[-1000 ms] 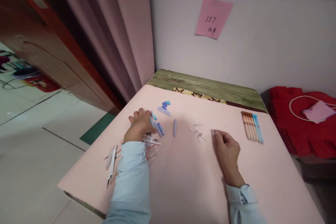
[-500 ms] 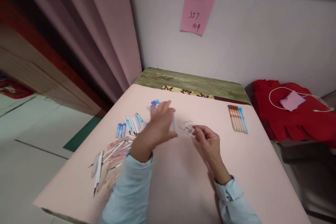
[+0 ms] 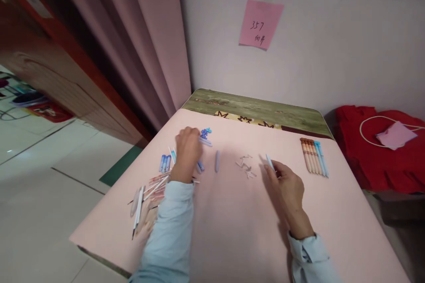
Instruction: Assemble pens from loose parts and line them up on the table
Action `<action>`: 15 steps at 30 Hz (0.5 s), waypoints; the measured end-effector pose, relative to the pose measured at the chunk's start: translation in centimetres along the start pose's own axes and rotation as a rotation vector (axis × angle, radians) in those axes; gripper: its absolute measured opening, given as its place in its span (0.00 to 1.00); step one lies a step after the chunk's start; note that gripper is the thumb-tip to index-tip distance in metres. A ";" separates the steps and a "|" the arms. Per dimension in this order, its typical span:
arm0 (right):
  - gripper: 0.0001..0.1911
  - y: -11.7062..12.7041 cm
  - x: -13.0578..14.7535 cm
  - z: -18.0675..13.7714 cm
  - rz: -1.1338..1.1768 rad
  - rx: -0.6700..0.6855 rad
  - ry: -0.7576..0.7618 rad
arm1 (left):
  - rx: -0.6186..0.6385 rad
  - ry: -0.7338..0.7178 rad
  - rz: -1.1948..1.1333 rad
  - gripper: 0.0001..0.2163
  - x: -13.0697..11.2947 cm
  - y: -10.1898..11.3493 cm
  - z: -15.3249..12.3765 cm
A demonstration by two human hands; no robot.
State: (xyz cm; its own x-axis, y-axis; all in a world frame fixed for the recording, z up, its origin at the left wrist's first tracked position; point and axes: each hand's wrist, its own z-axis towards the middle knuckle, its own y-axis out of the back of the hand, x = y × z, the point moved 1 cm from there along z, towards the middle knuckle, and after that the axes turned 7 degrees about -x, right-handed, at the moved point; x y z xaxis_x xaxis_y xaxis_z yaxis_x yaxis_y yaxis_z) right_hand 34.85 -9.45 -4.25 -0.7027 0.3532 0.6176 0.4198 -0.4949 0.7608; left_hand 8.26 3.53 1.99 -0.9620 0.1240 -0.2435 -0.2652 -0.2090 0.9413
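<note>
Right hand (image 3: 286, 188) first: the fingers are pinched together on a pale blue barrel (image 3: 270, 162), held up at a slant over the desk (image 3: 232, 234), with its end poking out past the thumb. Left hand (image 3: 187, 150) is a bit blurry, back of it up and fingers bent down — can't tell if they're shut on anything. It's just beside the little dark and bright blue pieces (image 3: 204, 133) and a couple of lavender sticks (image 3: 206, 142).

Between the hands there's a lone lavender barrel (image 3: 217, 161) and a loose scatter of tiny clear bits (image 3: 247, 169). Nearer the left forearm: three blue printed tubes (image 3: 165, 163) side by side, a messy heap of pinkish sticks (image 3: 158, 184), and white rods (image 3: 137, 212) with dark tips. None of that sits in a container, it's all straight on the pink top. Over on the right, brown- and blue-topped pens (image 3: 314, 158) lie in a neat row.

Off the desk, a red cloth (image 3: 352, 159) has a white cord and pink paper on it. Only real container I spot is a dark basin (image 3: 29, 98) way over on the floor — too small to see what's inside.
</note>
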 end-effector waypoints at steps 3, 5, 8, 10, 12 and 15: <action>0.16 -0.2 -0.1 -0.1 -0.128 -0.020 0.037 | 0.141 0.189 0.140 0.18 4.3 -0.9 0.5; 0.15 -0.6 -0.3 -0.2 -0.159 -0.034 0.068 | 0.233 0.206 0.126 0.21 5.7 -1.7 0.4; 0.15 -1.1 -0.8 -0.2 -0.148 -0.042 0.103 | 0.307 0.153 0.082 0.26 6.0 -2.8 0.3; 0.15 -1.4 -1.2 -0.2 -0.131 -0.037 0.109 | 0.326 0.129 0.076 0.26 5.8 -3.1 0.3; 0.16 -1.5 -1.4 -0.1 -0.120 -0.031 0.106 | 0.315 0.115 0.082 0.23 5.5 -3.0 0.3; 0.17 -1.4 -1.5 0.0 -0.097 -0.028 0.091 | 0.274 0.098 0.089 0.20 5.3 -2.5 0.1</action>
State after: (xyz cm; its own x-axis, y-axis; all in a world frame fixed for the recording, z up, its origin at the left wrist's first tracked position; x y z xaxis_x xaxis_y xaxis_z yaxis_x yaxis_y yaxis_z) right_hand 35.37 -9.31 -6.22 -0.7890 0.3277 0.5198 0.3320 -0.4845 0.8093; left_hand 3.80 4.81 -1.66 -0.9860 0.0195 -0.1657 -0.1644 0.0558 0.9848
